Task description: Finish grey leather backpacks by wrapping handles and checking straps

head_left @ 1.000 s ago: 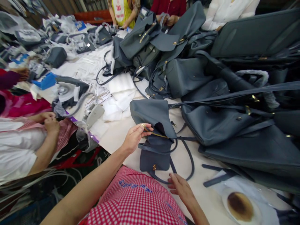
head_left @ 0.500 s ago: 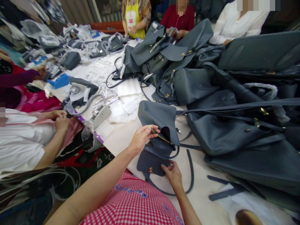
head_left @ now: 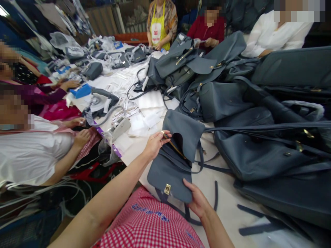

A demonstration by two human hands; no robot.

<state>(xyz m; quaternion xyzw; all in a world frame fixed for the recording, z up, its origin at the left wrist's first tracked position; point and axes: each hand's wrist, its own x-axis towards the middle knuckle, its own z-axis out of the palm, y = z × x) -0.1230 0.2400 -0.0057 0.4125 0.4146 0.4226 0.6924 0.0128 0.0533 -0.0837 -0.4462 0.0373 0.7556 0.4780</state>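
Note:
A small dark blue-grey bag (head_left: 184, 132) lies at the near table edge, its zipped opening showing. Its flap (head_left: 168, 172) is folded out towards me and bears a gold clasp (head_left: 167, 188). My left hand (head_left: 157, 143) is closed, pinching the upper end of the gold zipper at the bag's left edge. With thumb on top and fingers underneath, my right hand (head_left: 198, 199) grips the flap's right corner. A dark strap (head_left: 216, 194) curves on the table beside that hand.
Large dark bags (head_left: 258, 148) are heaped on the right and behind. White paper sheets (head_left: 144, 117) and a grey-white tool (head_left: 121, 129) lie left of centre. Persons sit at the left (head_left: 33, 151) and stand across the table (head_left: 161, 27). Loose strap pieces (head_left: 258, 227) lie at the near right.
The flap has been lifted and turned more towards the camera, with my right hand now further round its corner. My left hand still pinches at the zipper. The camera view has shifted.

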